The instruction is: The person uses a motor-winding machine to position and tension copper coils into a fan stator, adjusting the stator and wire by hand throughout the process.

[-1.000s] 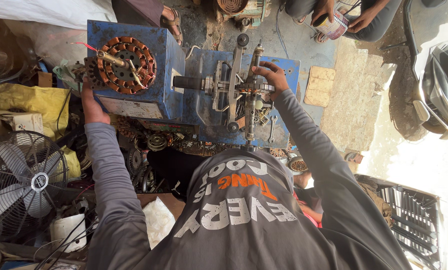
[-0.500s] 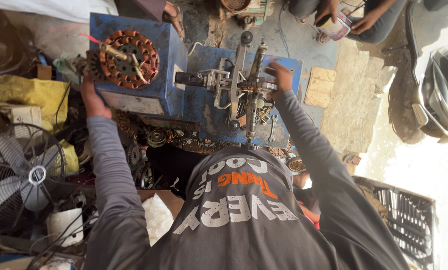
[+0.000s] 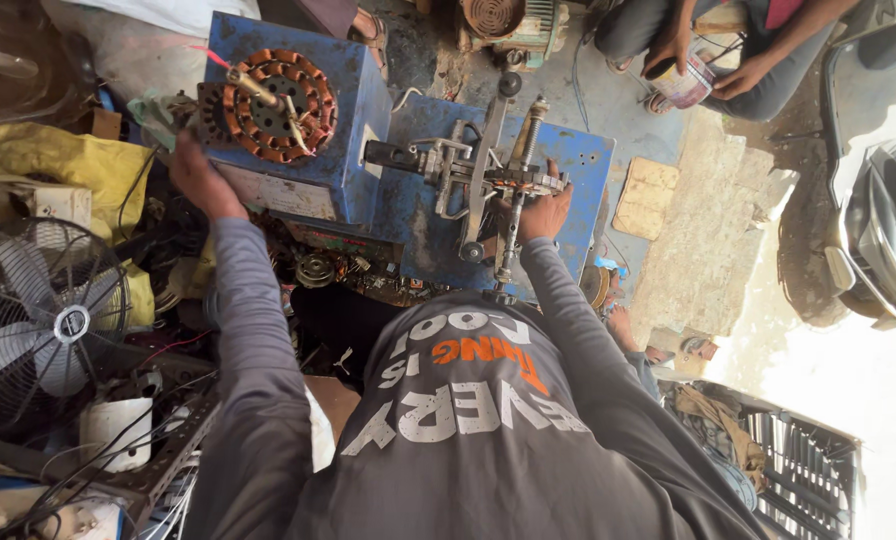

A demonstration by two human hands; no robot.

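Note:
A blue metal machine (image 3: 363, 130) carries a round copper-wound stator (image 3: 278, 105) on its top face. My left hand (image 3: 203, 170) rests against the machine's left side, just below a dark toothed part (image 3: 208, 110); its fingers are hidden from me. A metal fixture of rods and a clamp (image 3: 483, 175) sticks out over the blue base plate (image 3: 578, 160). My right hand (image 3: 543, 210) grips the lower right of that fixture, thumb up against a copper-coloured piece. Both grey sleeves reach forward from my grey printed shirt.
A caged fan (image 3: 43, 320) stands at the left beside a yellow bag (image 3: 58, 165), a white pot (image 3: 113, 430) and tangled wires. Small motor parts (image 3: 318, 270) lie under the machine. Another person (image 3: 728, 50) sits at the top holding a small tub. A helmet (image 3: 893, 230) is at the right.
My right hand has slid from the fixture's upper right end down to its lower side. My left hand stays at the machine's left side. The view has shifted slightly.

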